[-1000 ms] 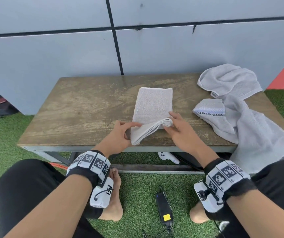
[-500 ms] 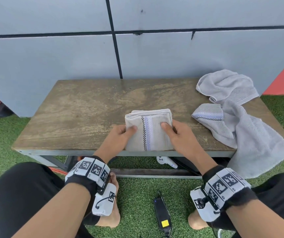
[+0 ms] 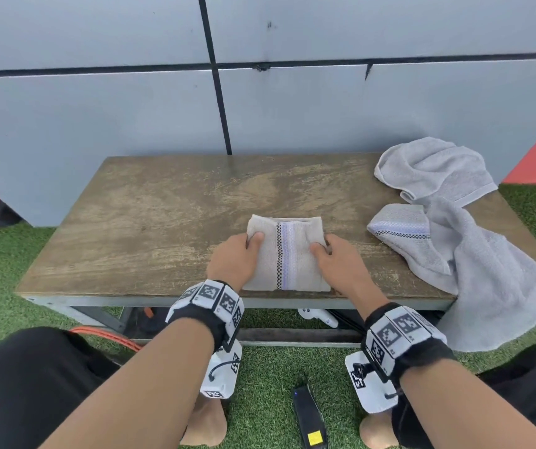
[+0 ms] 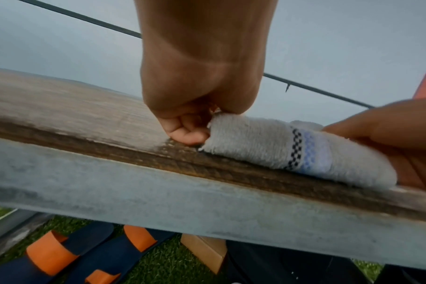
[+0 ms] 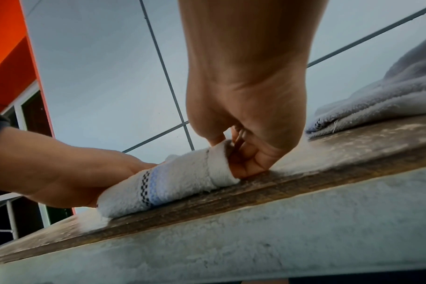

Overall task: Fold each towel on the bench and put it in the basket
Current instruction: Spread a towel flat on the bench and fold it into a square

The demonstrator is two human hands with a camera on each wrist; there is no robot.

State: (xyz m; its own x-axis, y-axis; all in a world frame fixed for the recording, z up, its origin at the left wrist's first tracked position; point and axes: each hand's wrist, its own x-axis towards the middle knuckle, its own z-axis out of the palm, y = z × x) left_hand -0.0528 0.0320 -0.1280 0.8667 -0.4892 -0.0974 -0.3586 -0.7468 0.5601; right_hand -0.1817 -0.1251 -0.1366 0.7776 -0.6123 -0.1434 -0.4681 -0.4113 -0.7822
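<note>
We record: folded towel (image 3: 287,254), off-white, with a black-and-white checked band beside a pale blue woven stripe. Loose towels (image 3: 474,241), light grey, one with the same banding. Bench (image 3: 163,222), weathered brown wood. Wall (image 3: 98,92), grey panels, black seams. Slippers (image 4: 68,255), navy with orange straps.

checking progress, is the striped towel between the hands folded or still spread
Folded: the towel is a compact square at the bench's near edge, left hand and right hand gripping its sides.

Left hand (image 3: 235,260) and right hand (image 3: 341,264) grip opposite sides of the folded towel (image 3: 287,254), thumbs on top, fingers curled beneath
</note>
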